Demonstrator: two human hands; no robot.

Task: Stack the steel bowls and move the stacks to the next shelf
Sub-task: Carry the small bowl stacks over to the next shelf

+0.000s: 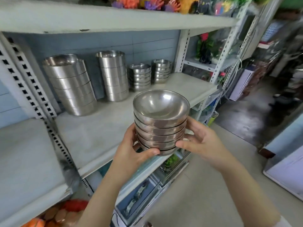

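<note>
A pale grey metal shelf (101,133) with slotted uprights fills most of the view, its painted surface matte and a little scuffed. At its back stand four stacks of steel ware: a tall leaning stack (70,84) on the left, a straighter tall stack (114,76) beside it, then two short stacks of small bowls (141,77) (162,71) near the right upright. All are brushed, shiny and round.

In front of the shelf edge, off its surface, the stack of steel bowls (161,122) is held in the air, about six shallow nested bowls, the top one showing a smooth, dished inside. The left hand (132,154) cups the stack's lower left side, thumb pressed across the bottom bowls. The right hand (201,141) clasps the right side, thumb on the lower rims, fingers wrapped behind, probably close together, though they are hidden. Blurred coloured toys (147,4) crowd the shelf above.
</note>
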